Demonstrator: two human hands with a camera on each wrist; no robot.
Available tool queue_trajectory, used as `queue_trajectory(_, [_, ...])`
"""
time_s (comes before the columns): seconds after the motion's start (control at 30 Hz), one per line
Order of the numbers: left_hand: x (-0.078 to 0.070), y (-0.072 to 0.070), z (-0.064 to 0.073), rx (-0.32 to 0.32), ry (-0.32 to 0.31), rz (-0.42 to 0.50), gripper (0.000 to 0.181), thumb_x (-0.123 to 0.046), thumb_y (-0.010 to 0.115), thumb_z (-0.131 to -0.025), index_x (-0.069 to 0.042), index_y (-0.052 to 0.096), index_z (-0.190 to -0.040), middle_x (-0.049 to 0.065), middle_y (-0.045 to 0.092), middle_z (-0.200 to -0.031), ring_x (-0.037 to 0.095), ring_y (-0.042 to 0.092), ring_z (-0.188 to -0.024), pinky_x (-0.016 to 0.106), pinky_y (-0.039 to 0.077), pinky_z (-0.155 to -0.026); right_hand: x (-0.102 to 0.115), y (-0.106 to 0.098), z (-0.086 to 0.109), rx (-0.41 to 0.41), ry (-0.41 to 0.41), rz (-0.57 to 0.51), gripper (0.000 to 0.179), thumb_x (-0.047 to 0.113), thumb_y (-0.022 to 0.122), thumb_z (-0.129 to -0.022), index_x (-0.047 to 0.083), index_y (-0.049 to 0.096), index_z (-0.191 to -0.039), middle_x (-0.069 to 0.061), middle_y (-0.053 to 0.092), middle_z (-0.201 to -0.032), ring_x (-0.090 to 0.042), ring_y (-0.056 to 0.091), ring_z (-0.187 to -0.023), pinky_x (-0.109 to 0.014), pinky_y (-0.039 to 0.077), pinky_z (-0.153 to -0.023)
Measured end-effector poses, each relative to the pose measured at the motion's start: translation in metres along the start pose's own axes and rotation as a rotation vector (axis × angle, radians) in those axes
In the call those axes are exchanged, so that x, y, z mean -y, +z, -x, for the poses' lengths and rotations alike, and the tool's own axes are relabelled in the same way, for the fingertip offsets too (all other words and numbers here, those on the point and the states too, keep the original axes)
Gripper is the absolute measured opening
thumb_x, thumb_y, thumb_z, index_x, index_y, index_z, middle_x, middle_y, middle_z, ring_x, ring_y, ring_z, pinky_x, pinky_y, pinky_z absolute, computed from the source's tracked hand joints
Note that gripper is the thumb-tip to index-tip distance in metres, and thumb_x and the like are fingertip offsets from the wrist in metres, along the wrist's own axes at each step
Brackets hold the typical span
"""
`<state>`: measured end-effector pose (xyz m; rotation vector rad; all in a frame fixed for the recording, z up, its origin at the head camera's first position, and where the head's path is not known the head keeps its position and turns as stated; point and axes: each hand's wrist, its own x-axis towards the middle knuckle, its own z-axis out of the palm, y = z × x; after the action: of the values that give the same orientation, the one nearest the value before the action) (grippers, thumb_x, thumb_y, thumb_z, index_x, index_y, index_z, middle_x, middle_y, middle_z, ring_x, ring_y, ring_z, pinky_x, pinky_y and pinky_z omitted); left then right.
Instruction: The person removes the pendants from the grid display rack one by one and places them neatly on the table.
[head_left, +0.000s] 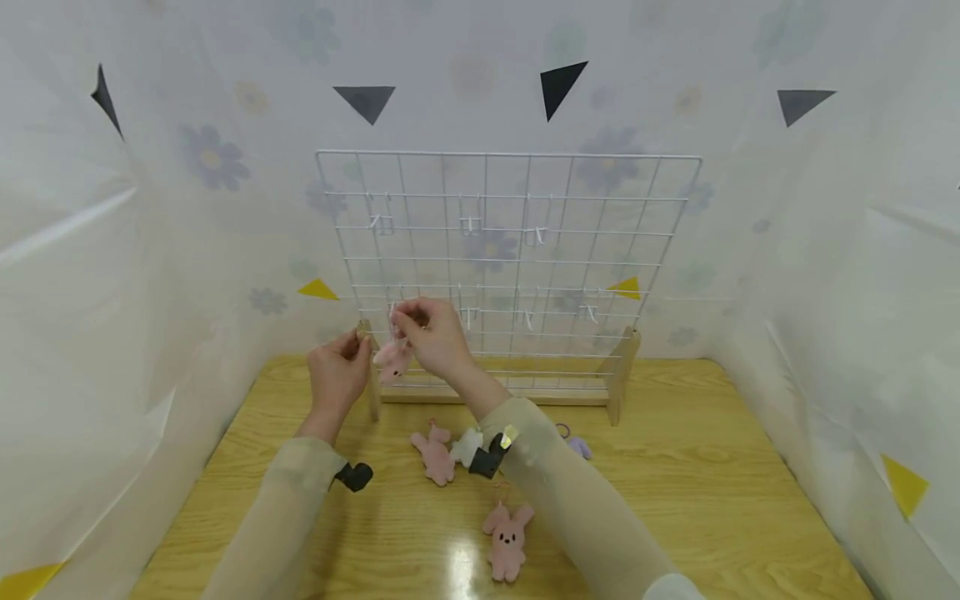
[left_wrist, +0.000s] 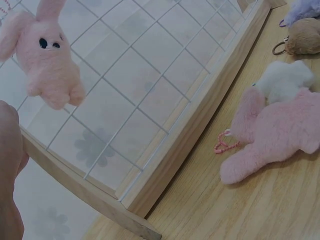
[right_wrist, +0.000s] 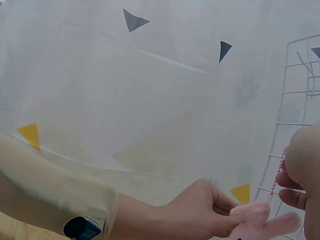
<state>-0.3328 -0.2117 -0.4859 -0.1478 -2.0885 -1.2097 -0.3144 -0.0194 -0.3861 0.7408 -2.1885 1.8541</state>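
Observation:
My right hand (head_left: pixel 437 335) pinches the pink bead chain (right_wrist: pixel 277 177) of a pink plush bunny keychain (head_left: pixel 393 362). The bunny (left_wrist: pixel 49 65) hangs upright below the fingers, in front of the lower left of a white wire grid rack (head_left: pixel 486 262). Fingers of that hand cover the hook behind them in the head view. My left hand (head_left: pixel 339 379) grips the top of the left wooden post (left_wrist: pixel 90 187) of the rack with curled fingers and thumb. In the right wrist view, the bunny's ear overlaps the left fingertips.
White hooks (head_left: pixel 470 223) sit in two rows on the grid. On the wood-grain table (head_left: pixel 720 500) lie two more pink bunnies (head_left: pixel 508 543), a white plush (left_wrist: pixel 285 81), a brown plush (left_wrist: pixel 304 37) and a purple plush (head_left: pixel 579 447). Pale flowered sheets (head_left: pixel 217 158) surround the table.

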Motion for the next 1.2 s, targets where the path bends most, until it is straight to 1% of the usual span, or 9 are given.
queue_trajectory(0.1, [0.000,0.000,0.000,-0.001,0.001,-0.005,0.022,-0.003,0.077,-0.095,0.010,0.077,-0.114,0.025,0.077,-0.095,0.037,0.078,-0.079,0.001,0.046,-0.063,0.001,-0.001,0.001,0.004,-0.008,0.004,0.013,0.004,0.066,-0.105,-0.007,0.073,-0.103,-0.015,0.071,-0.086,-0.031,0.068,-0.077,-0.048,0.063,-0.067])
queue_trajectory(0.23, [0.000,0.000,0.001,0.015,-0.017,-0.017,0.024,-0.006,0.076,-0.097,0.009,0.077,-0.115,0.025,0.077,-0.096,0.035,0.078,-0.081,0.001,0.046,-0.064,0.004,-0.003,0.004,0.024,-0.029,0.002,0.014,0.005,0.066,-0.106,-0.006,0.073,-0.103,-0.017,0.071,-0.087,-0.033,0.069,-0.079,-0.050,0.063,-0.068])
queue_trajectory(0.33, [0.000,0.000,0.001,0.028,-0.030,-0.021,0.025,-0.008,0.076,-0.098,0.009,0.076,-0.116,0.024,0.077,-0.097,0.034,0.078,-0.082,0.002,0.047,-0.064,0.005,-0.006,0.007,0.040,-0.057,0.003,0.014,0.006,0.065,-0.106,-0.005,0.074,-0.104,-0.017,0.071,-0.088,-0.033,0.069,-0.079,-0.048,0.064,-0.068])
queue_trajectory(0.47, [0.000,0.000,0.001,0.027,-0.029,-0.020,0.025,-0.008,0.075,-0.098,0.010,0.076,-0.116,0.024,0.077,-0.098,0.034,0.078,-0.082,0.003,0.048,-0.065,0.004,-0.008,0.011,0.051,-0.086,0.008,0.014,0.006,0.065,-0.106,-0.005,0.074,-0.104,-0.017,0.071,-0.087,-0.030,0.069,-0.077,-0.045,0.063,-0.070])
queue_trajectory(0.6, [-0.001,0.000,0.002,0.020,-0.031,-0.020,0.025,-0.008,0.075,-0.098,0.010,0.076,-0.116,0.024,0.077,-0.099,0.034,0.078,-0.083,0.005,0.050,-0.065,0.004,-0.010,0.018,0.069,-0.067,-0.012,0.016,0.007,0.065,-0.107,-0.006,0.074,-0.107,-0.016,0.071,-0.088,-0.027,0.069,-0.078,-0.048,0.064,-0.070])
queue_trajectory(0.73, [-0.002,0.000,0.002,0.022,-0.036,-0.015,0.026,-0.008,0.075,-0.098,0.010,0.075,-0.117,0.025,0.077,-0.100,0.035,0.078,-0.085,0.005,0.050,-0.066,0.006,-0.013,0.025,0.093,-0.057,-0.037,0.017,0.009,0.064,-0.107,-0.006,0.073,-0.108,-0.017,0.071,-0.091,-0.030,0.069,-0.078,-0.051,0.063,-0.069])
queue_trajectory(0.87, [-0.002,0.000,0.002,0.023,-0.037,-0.004,0.025,-0.006,0.075,-0.098,0.011,0.075,-0.116,0.026,0.076,-0.100,0.036,0.078,-0.085,0.003,0.049,-0.067,0.006,-0.016,0.031,0.113,-0.063,-0.044,0.016,0.008,0.064,-0.107,-0.005,0.073,-0.108,-0.018,0.071,-0.093,-0.031,0.069,-0.079,-0.048,0.063,-0.068])
queue_trajectory(1.07, [-0.001,0.000,0.002,0.021,-0.035,-0.016,0.026,-0.007,0.075,-0.098,0.012,0.075,-0.116,0.025,0.077,-0.100,0.036,0.078,-0.085,0.003,0.048,-0.066,0.012,-0.020,0.040,0.150,-0.059,-0.059,0.018,0.007,0.062,-0.108,-0.008,0.071,-0.109,-0.022,0.072,-0.099,-0.030,0.069,-0.080,-0.047,0.063,-0.069])
queue_trajectory(1.2, [0.001,0.000,0.002,0.017,-0.034,-0.024,0.025,-0.007,0.075,-0.098,0.011,0.075,-0.116,0.025,0.077,-0.100,0.036,0.078,-0.085,0.004,0.049,-0.066,0.016,-0.023,0.048,0.166,-0.066,-0.063,0.017,0.006,0.062,-0.108,-0.008,0.071,-0.106,-0.019,0.072,-0.097,-0.028,0.069,-0.078,-0.044,0.063,-0.068])
